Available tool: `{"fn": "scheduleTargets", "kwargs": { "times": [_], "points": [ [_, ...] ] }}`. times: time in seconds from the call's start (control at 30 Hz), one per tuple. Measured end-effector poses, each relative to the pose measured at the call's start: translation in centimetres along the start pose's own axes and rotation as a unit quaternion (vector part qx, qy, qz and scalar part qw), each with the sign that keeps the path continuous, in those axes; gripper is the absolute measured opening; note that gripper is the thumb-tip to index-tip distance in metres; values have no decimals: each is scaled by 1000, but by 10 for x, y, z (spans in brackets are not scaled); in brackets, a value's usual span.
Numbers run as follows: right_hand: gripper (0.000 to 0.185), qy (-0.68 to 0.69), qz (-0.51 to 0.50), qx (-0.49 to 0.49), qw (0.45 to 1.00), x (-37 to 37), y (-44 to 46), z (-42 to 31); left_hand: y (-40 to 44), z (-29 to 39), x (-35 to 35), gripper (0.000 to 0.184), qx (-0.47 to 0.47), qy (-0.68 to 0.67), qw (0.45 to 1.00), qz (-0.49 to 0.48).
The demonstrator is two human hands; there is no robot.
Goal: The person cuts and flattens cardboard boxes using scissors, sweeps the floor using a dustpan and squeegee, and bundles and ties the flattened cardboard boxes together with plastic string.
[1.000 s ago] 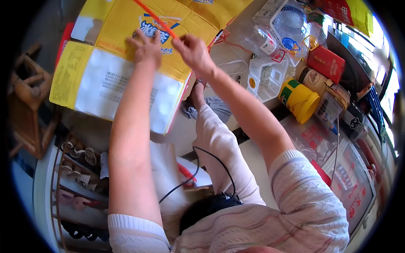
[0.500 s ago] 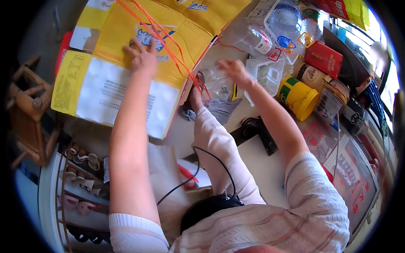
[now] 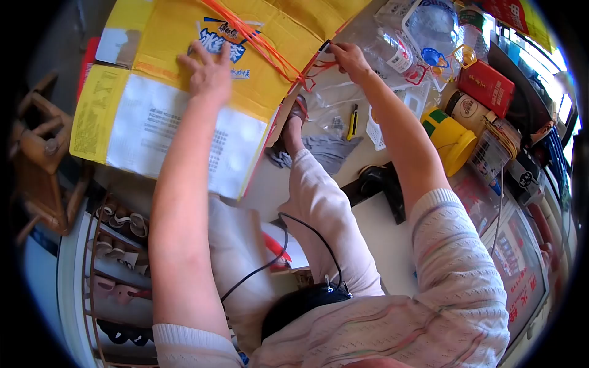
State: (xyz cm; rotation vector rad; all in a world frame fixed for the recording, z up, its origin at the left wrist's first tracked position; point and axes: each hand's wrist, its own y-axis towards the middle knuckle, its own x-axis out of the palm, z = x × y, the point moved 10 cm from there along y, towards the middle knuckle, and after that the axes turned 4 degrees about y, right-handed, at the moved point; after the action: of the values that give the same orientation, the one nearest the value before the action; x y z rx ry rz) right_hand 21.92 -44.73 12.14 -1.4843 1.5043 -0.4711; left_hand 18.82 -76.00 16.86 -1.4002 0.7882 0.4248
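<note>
Yellow flattened cardboard, printed with blue and white lettering, lies stacked under my left hand. That hand rests on it with fingers spread. Orange plastic string runs across the cardboard and over its right edge. Just beyond that edge, my right hand has its fingers closed on the string, near the cardboard's corner. My foot in a brown shoe stands against the stack's side. A yellow-and-black utility knife lies on the floor, beside a grey cloth.
Plastic bottles, a white basket, a yellow bucket and a red box crowd the right. On the left are a wooden stool and a shoe rack. A black boot lies near my leg.
My right hand has moved up to the cardboard's edge and closed on the string. The string's loop, which hung lower, is now drawn up toward that edge. My left hand stays in place.
</note>
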Motion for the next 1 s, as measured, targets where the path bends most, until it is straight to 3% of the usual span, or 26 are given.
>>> {"fn": "scheduleTargets", "kwargs": {
  "times": [0.1,0.17,0.2,0.23,0.3,0.4,0.53,0.7,0.87,0.93,1.0],
  "points": [
    [27,-85,25,0,996,-44,-25,-3,0,-4,1,75,-4,6,1000,-21],
    [26,-165,81,-12,983,-127,-35,28,0,-2,0,66,-11,-13,1000,-26],
    [27,-265,117,-71,955,-171,-59,26,1,-2,0,66,-12,-17,999,-26],
    [28,-247,120,74,959,-211,-100,40,0,-2,0,65,-14,-20,999,-26],
    [32,-412,161,66,894,-303,-184,61,0,-2,2,65,-12,-22,999,-24],
    [30,-474,177,215,835,-375,-364,110,2,-5,2,63,-11,-18,1000,-19],
    [28,-462,143,399,779,-366,-581,166,3,-5,1,62,-12,-12,1000,-17],
    [26,-411,82,523,742,-300,-731,195,0,1,0,58,-6,1,1000,-5],
    [25,-414,8,536,736,-271,-740,206,-4,0,-2,56,-1,-4,1000,-3],
    [24,-441,-34,513,736,-263,-705,209,-4,-3,-3,56,-3,-3,1000,-2],
    [24,-503,-107,428,743,-242,-617,216,-8,-2,-8,56,-5,0,1000,-10]
  ]
}}
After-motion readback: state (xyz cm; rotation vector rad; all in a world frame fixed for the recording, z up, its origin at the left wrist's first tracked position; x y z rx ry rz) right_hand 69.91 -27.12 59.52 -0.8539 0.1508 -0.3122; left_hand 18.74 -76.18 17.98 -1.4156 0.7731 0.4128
